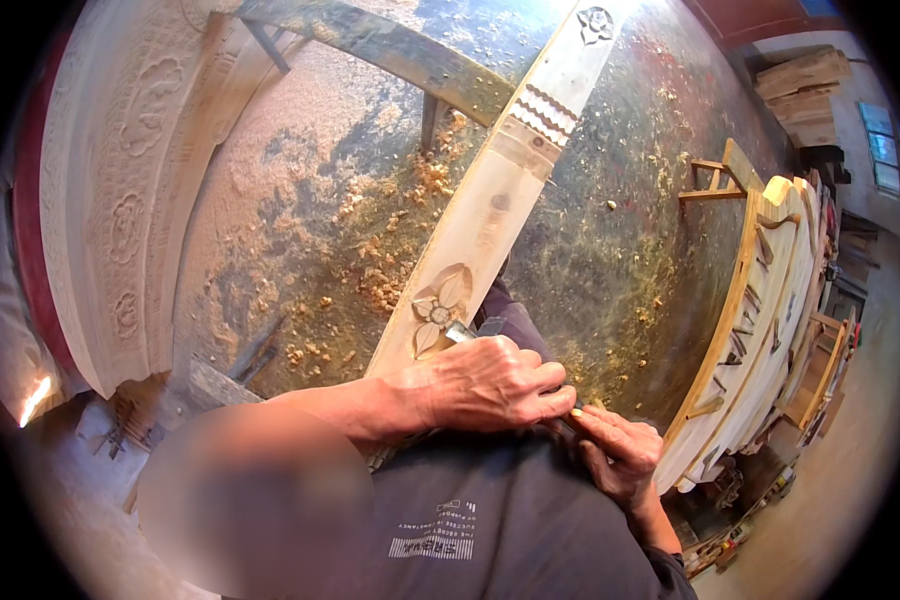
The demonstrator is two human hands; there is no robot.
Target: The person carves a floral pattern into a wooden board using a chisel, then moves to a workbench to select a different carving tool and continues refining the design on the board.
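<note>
A long pale wooden plank (505,185) runs from my lap up to the top of the view, with a carved flower (440,308) near its lower end and more carving higher up. My left hand (485,385) lies over the plank just below the flower, fingers closed around a metal chisel (462,333) whose tip touches the flower's lower right petal. Below and to the right, my right hand (620,450) grips the dark handle end of the same chisel. My dark shirt fills the bottom.
Wood shavings (390,270) are scattered over the dusty floor. A carved pale panel (120,200) leans at the left. Stacked curved wooden pieces (760,330) stand at the right, with timber (805,95) piled at the top right. A metal frame (390,50) crosses the top.
</note>
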